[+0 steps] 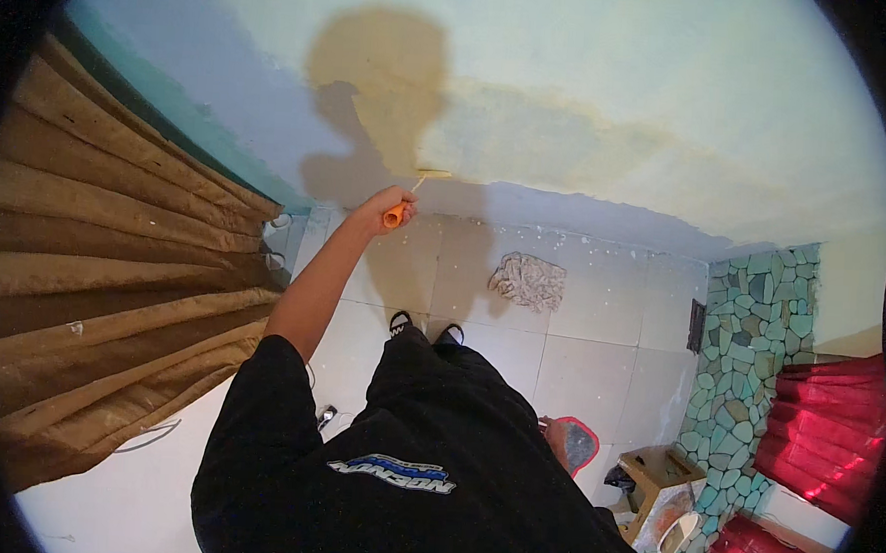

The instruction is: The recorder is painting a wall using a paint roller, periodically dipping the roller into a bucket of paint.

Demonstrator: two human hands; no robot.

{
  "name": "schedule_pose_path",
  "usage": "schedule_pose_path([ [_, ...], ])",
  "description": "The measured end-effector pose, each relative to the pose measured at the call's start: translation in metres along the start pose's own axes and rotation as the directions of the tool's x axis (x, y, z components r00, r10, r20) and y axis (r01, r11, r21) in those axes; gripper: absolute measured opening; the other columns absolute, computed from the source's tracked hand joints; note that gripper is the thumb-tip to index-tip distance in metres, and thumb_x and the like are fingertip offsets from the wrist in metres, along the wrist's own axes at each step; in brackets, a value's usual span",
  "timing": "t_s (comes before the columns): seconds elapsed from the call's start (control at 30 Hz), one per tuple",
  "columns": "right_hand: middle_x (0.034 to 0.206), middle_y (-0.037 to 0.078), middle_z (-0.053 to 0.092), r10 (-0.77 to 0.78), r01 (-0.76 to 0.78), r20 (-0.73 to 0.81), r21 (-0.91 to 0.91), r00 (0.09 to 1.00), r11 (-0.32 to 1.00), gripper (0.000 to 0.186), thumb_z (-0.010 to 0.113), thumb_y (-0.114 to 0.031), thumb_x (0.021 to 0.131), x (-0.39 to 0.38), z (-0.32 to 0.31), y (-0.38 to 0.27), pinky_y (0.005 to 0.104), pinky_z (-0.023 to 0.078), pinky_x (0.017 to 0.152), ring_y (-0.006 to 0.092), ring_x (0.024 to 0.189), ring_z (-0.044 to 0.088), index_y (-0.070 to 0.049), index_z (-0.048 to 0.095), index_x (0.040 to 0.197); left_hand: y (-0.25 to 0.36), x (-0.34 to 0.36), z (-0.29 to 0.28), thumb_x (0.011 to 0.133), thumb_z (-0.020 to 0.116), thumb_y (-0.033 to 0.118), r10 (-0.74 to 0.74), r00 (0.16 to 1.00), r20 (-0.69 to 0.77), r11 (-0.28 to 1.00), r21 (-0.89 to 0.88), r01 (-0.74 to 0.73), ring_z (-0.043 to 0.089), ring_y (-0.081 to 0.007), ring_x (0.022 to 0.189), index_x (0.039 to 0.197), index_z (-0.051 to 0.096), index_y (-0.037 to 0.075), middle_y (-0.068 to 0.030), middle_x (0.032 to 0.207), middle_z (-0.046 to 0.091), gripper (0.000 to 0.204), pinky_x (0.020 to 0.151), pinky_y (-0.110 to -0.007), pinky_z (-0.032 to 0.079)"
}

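Observation:
My left hand (391, 206) is closed round the orange handle of a small paint roller (434, 174). Its narrow yellowish head is at the wall (531, 131), near the lower border of a pale yellow painted patch. Whether the roller presses on the surface I cannot tell. Down by my right side, my right hand (555, 439) holds the edge of a red-rimmed paint tray (582, 446) with a greyish inside. My body hides part of that hand.
A crumpled cloth (529, 282) lies on the tiled floor (588, 374) before my feet. A brown curtain (134, 250) hangs at left. At right are a small wooden stand (659, 476), a green stone-patterned wall strip (742, 352) and red curtains (826, 427). My shadow falls on the wall.

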State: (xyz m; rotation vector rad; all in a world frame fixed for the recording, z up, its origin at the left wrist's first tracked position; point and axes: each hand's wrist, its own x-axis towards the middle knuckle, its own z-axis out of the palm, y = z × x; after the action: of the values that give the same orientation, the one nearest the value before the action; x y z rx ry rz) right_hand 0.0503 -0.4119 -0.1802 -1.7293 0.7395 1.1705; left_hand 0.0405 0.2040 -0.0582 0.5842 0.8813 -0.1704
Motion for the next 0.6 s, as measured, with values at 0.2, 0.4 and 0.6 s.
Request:
schedule_pose_path([
  [0.2, 0.076, 0.009, 0.056, -0.058, 0.046, -0.077, -0.151, 0.995, 0.987, 0.024, 0.049, -0.025, 0.077, -0.022, 0.023, -0.007, 0.0313, 0.044, 0.058, 0.018, 0.066, 0.052, -0.006, 0.053, 0.091, 0.009, -0.037, 0.019, 0.082, 0.042, 0.009, -0.008, 1.0, -0.004, 1.0, -0.022, 0.008, 0.038, -0.0044, 0.041, 0.069, 0.033, 0.008, 0.0008, 0.055, 0.038, 0.015, 0.035, -0.014, 0.04],
  [0.4, 0.074, 0.007, 0.056, -0.19, 0.186, 0.0, -0.195, 0.982, 0.963, 0.023, 0.051, -0.025, 0.077, -0.006, 0.037, -0.014, 0.0304, 0.043, 0.056, 0.0166, 0.063, 0.051, -0.006, 0.055, 0.089, 0.019, -0.12, 0.066, 0.085, 0.043, 0.015, 0.036, 0.998, 0.049, 0.997, -0.07, -0.033, 0.04, -0.0029, 0.042, 0.073, 0.037, 0.007, 0.0006, 0.061, 0.042, 0.016, 0.036, -0.013, 0.039],
  [0.6, 0.073, 0.007, 0.056, -0.323, 0.34, 0.107, -0.288, 0.94, 0.895, 0.024, 0.052, -0.025, 0.076, 0.029, 0.043, -0.02, 0.0304, 0.043, 0.056, 0.0162, 0.062, 0.051, -0.006, 0.056, 0.089, 0.034, -0.205, 0.104, 0.087, 0.042, 0.018, 0.084, 0.99, 0.113, 0.996, 0.006, -0.086, 0.041, -0.0028, 0.045, 0.078, 0.037, 0.006, 0.0004, 0.065, 0.043, 0.016, 0.036, -0.013, 0.038],
])
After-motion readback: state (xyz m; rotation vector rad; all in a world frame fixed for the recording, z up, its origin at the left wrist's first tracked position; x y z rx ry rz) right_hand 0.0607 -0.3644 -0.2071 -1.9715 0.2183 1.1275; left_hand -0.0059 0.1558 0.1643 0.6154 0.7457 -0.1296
